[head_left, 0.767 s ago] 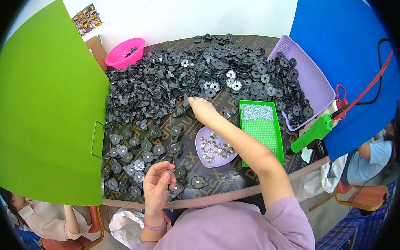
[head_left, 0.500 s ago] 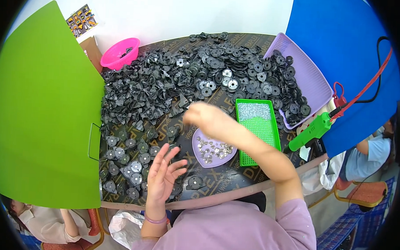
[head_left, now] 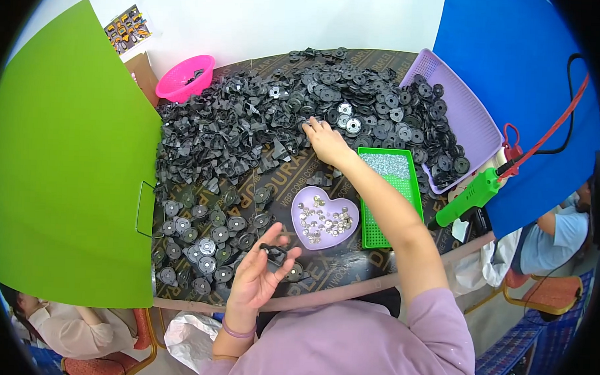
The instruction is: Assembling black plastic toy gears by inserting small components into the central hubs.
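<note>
My left hand [head_left: 257, 273] is held palm up near the table's front edge. Its fingers and thumb hold a small black plastic bracket-like part [head_left: 276, 255]. My right hand [head_left: 330, 143] reaches to the front of the heaped parts, its bent fingertips closed on a round disc [head_left: 310, 124] that they mostly cover. Beside it lie silver-faced discs [head_left: 353, 126] among black ones [head_left: 326, 94]. A lilac heart-shaped dish [head_left: 324, 242] with small silver round pieces sits between my hands. Left of my left hand are several assembled black parts with round centres [head_left: 207, 246].
At the right stand a green tray [head_left: 372, 237] of tiny silver pieces, a tilted lilac basket [head_left: 471, 114] and a green power screwdriver [head_left: 468, 199]. Black angular parts [head_left: 216, 128] heap at the left, near a pink bowl [head_left: 178, 74]. Green [head_left: 69, 166] and blue [head_left: 508, 82] panels flank the table.
My right hand has moved up and away from above the heart-shaped dish to the discs. The left hand, empty before, now holds a black plastic part.
</note>
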The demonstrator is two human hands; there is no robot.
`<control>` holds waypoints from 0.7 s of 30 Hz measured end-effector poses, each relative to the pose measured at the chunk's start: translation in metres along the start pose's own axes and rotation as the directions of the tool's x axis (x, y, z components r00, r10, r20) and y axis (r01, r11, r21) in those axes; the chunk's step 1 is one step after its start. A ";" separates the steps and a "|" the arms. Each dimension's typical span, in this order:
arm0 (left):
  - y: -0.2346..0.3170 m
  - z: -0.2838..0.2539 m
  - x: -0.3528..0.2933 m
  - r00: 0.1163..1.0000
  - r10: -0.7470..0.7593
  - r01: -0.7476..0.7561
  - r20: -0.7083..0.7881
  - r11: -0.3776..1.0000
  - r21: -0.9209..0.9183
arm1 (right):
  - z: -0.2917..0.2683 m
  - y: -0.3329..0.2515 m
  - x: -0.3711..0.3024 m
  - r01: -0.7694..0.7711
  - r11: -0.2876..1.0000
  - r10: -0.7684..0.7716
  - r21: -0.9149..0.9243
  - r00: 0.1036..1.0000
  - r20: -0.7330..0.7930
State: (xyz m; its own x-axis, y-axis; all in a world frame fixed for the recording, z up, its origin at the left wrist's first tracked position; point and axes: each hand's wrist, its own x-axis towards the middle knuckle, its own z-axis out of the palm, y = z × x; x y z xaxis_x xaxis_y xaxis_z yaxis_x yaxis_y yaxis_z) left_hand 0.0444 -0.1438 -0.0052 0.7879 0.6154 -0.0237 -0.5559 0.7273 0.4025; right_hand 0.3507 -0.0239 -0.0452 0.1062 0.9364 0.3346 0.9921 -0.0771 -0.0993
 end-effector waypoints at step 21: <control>0.003 -0.015 -0.001 0.996 -0.017 -0.006 -0.088 0.969 -0.245 | -0.093 -0.033 -0.098 0.079 0.822 -0.044 0.565 0.996 -0.076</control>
State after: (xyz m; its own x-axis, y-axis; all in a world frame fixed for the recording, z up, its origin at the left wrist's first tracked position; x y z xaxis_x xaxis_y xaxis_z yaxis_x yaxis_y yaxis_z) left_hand 0.0374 -0.1377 -0.0171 0.7706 0.6276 -0.1111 -0.6083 0.7762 0.1657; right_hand 0.3133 -0.1451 0.0127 0.0676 0.9100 0.4091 0.7855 0.2043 -0.5842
